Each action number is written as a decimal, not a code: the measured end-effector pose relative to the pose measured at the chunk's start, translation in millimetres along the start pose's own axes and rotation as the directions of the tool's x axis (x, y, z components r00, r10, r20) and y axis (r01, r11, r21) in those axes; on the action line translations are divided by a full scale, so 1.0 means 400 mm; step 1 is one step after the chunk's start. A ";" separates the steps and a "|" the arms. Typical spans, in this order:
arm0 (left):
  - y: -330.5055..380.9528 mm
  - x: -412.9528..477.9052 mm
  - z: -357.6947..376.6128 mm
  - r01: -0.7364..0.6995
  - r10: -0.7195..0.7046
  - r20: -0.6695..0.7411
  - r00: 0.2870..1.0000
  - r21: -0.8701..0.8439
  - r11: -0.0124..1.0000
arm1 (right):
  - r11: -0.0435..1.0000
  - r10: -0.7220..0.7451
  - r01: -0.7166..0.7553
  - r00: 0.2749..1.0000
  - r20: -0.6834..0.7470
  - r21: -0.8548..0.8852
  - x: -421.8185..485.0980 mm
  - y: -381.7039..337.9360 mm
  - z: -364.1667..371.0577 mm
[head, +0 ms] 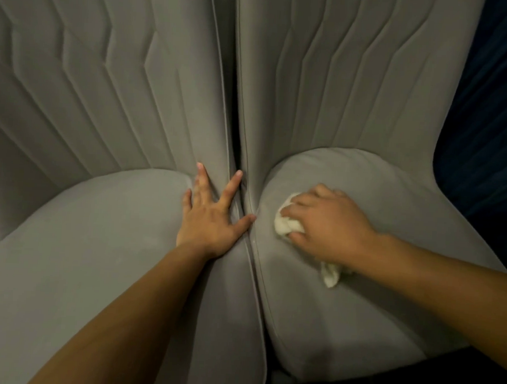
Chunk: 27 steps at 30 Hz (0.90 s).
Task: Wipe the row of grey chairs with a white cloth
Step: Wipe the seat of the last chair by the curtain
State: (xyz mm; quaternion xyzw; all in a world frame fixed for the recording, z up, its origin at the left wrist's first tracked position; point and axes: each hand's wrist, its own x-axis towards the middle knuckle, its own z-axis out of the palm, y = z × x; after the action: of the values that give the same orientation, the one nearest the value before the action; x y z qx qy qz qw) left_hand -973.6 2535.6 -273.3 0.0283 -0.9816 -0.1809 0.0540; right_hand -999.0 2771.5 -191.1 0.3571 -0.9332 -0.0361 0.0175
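Saw two bare forearms reaching in from the lower edge. Found left grip [212, 219] spread flat, fingers straight, pressing on the inner edge of the left grey padded fabric chair [81, 256], right at the gap between the two seats. Found right grip [330, 225] curled round a crumpled white cloth [284, 225], holding it against the seat of the right grey padded fabric chair [372, 309], near its left edge. Noted dark blue pleated fabric [491, 116] at far right.

place: seating room | cues: quilted grey chairs [81, 256], dark blue curtain [491, 116]
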 end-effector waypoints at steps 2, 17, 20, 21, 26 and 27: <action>0.001 -0.002 0.002 0.002 -0.002 -0.002 1.000 -0.006 1.000 | 0.985 -0.089 0.102 0.992 -0.092 0.141 -0.040 -0.061 0.009; 0.025 -0.008 -0.010 0.045 -0.048 0.024 0.999 0.113 0.993 | 0.904 0.421 -0.418 0.907 -0.025 0.091 -0.140 0.192 0.073; 0.039 -0.009 -0.021 0.084 -0.091 0.029 0.995 0.198 0.977 | 0.936 0.311 -0.274 0.938 -0.151 0.221 -0.195 0.112 0.055; 0.047 -0.010 -0.025 0.107 -0.120 0.042 0.992 0.238 0.965 | 0.945 0.265 -0.227 0.953 -0.148 0.234 -0.217 0.084 0.056; 0.174 -0.033 -0.055 0.125 -0.243 0.228 0.943 0.434 0.892 | 0.916 0.335 -0.334 0.941 0.036 0.223 -0.274 0.148 0.090; 0.199 -0.038 -0.065 0.120 -0.249 0.241 0.938 0.447 0.886 | 0.900 0.379 -0.382 0.924 0.059 0.211 -0.271 0.187 0.088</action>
State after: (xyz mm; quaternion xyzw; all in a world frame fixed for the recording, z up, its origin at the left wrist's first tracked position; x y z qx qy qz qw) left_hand -958.3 2601.9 -222.1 0.1066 -0.9870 0.0312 -0.1164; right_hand -970.2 2901.4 -220.7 0.1675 -0.9833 0.0677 -0.0226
